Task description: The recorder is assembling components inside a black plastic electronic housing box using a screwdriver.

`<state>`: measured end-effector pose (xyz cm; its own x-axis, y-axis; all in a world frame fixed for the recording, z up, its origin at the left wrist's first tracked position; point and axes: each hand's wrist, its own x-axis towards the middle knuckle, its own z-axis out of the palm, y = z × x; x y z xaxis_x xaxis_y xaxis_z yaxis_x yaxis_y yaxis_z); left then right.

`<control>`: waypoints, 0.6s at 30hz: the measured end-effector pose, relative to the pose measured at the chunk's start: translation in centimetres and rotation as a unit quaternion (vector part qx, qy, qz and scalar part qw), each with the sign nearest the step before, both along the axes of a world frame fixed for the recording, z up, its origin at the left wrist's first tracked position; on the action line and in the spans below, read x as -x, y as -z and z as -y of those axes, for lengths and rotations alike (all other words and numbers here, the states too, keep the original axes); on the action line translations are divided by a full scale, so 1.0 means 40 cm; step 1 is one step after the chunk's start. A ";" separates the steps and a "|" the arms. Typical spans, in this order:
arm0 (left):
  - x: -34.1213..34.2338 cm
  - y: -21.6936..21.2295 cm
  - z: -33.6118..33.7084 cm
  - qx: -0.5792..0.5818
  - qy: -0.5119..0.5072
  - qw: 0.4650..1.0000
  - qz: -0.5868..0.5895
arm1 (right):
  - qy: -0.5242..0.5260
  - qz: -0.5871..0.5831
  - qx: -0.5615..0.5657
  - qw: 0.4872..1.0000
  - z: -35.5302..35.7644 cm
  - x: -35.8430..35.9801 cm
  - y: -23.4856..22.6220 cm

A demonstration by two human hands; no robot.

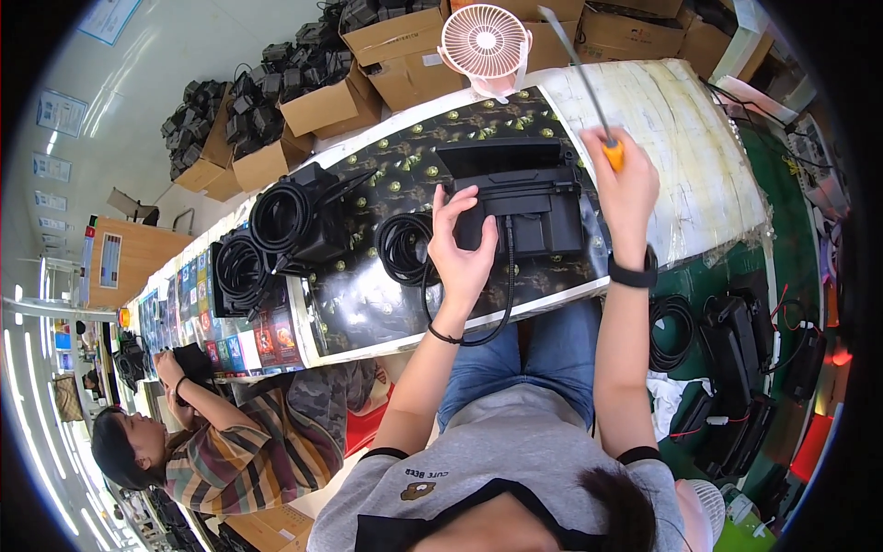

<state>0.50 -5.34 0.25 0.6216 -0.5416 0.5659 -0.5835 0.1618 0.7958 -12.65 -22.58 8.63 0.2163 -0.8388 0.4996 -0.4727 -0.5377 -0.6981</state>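
Clamped in the right hand (633,191) beside the black flip-lid device (544,227), the orange-handled screwdriver (613,156) could slip, jabbing the spread-fingered left hand (460,262).

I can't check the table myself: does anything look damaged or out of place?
Yes: toward the right, the white table covering looks stained and wrinkled, its edge ragged, unlike the smoother dark patterned mat beside it. I see no spill.

Left forearm (418,377) and right forearm (627,340) are stretched forward toward black device (556,230). Left hand (463,258) is held over its left side, fingers (445,212) curved, thumb parted; contact can't be confirmed. Right hand (630,184) is raised at its right, wrist (628,245) nearly straight, fingers curled tight.
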 end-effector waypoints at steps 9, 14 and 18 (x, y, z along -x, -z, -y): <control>0.012 0.006 0.014 0.006 -0.031 0.999 -0.022 | -0.060 -0.146 0.122 0.980 -0.049 -0.076 0.043; 0.001 -0.068 0.005 -0.105 -0.143 0.959 0.219 | -0.040 -0.147 0.111 0.982 -0.059 -0.058 0.054; -0.091 -0.167 0.034 -0.189 -0.042 0.963 0.189 | -0.052 -0.156 0.124 0.979 -0.064 -0.063 0.057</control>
<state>4.12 -6.71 6.93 0.4618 -0.7098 0.5319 -0.8408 -0.1592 0.5174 -10.14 -20.04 6.34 0.4686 -0.6655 0.5811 -0.5760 -0.7288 -0.3702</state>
